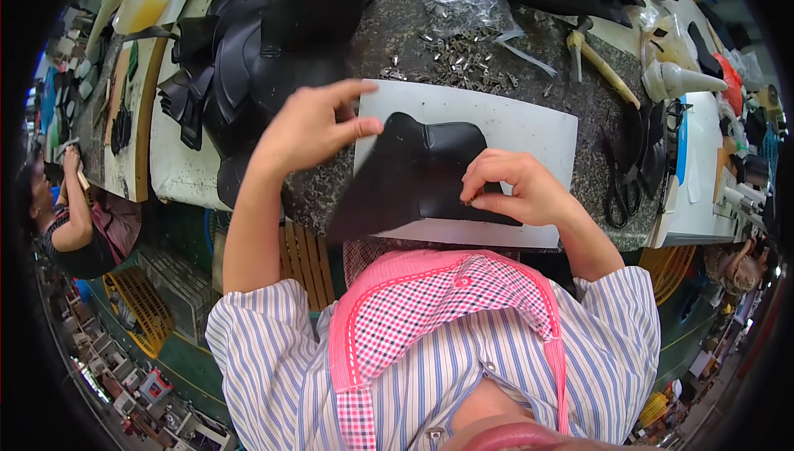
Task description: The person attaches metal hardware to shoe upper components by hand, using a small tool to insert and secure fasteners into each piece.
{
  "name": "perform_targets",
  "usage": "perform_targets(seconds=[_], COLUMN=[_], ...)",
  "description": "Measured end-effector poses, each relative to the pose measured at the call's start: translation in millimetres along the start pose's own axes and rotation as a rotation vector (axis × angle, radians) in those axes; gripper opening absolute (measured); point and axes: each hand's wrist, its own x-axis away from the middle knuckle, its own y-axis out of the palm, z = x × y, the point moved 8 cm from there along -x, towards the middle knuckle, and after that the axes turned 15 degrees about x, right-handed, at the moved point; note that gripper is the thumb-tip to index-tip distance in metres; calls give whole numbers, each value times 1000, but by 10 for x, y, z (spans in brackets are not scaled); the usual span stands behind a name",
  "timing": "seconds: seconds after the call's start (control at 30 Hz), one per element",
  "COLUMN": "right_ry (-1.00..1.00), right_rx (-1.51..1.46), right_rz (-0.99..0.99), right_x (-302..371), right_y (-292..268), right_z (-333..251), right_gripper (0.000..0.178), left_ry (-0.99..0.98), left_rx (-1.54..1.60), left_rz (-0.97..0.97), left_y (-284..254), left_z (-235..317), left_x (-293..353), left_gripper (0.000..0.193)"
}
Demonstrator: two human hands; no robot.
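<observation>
A black leather-like piece (397, 174) with a raised seam lies over a white board (533, 133) in front of me. Its lower left part hangs past the board's edge and is slightly blurred. My left hand (310, 128) hovers by the upper left of the piece, thumb and fingers spread, with nothing visible in it. Over the right part of the piece is my right hand (521, 190), its thumb and forefinger pinched together. Something tiny and dark shows at those fingertips, too small to name. Beyond the board, small metal fittings (471, 58) are scattered on the dark stone slab (376, 29).
Stacked black pieces (273, 54) stand at the left. To the right lie a wooden-handled hammer (608, 71), black scissors (620, 195) and a white cone-tipped bottle (682, 81). A clear plastic bag (471, 13) is behind the fittings. Another person (78, 219) works at the far left.
</observation>
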Motion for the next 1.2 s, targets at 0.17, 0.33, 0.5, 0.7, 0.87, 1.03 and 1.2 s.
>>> perform_targets(seconds=[0.17, 0.33, 0.5, 0.7, 0.87, 1.03, 1.2], right_ry=[-16, 70, -60, 72, -94, -134, 4], right_rx=[147, 51, 26, -36, 87, 289, -18], right_rz=[182, 328, 355, 444, 518, 648, 623], right_x=[-149, -75, 73, -181, 25, -22, -56], right_y=[-252, -282, -230, -78, -79, -25, -60], right_z=[-71, -336, -570, -92, -597, -619, -282], right_gripper=[14, 18, 16, 10, 12, 11, 9], left_ry=[-40, 3, -63, 249, 313, 389, 249], left_rx=[611, 912, 746, -111, -363, -403, 761], left_rz=[-69, 322, 341, 303, 144, 517, 290], left_y=[243, 255, 403, 73, 667, 854, 692], left_z=[-205, -509, -604, 390, 237, 172, 3], left_x=[194, 235, 431, 424, 506, 375, 324], left_gripper=[31, 15, 15, 38, 51, 44, 22])
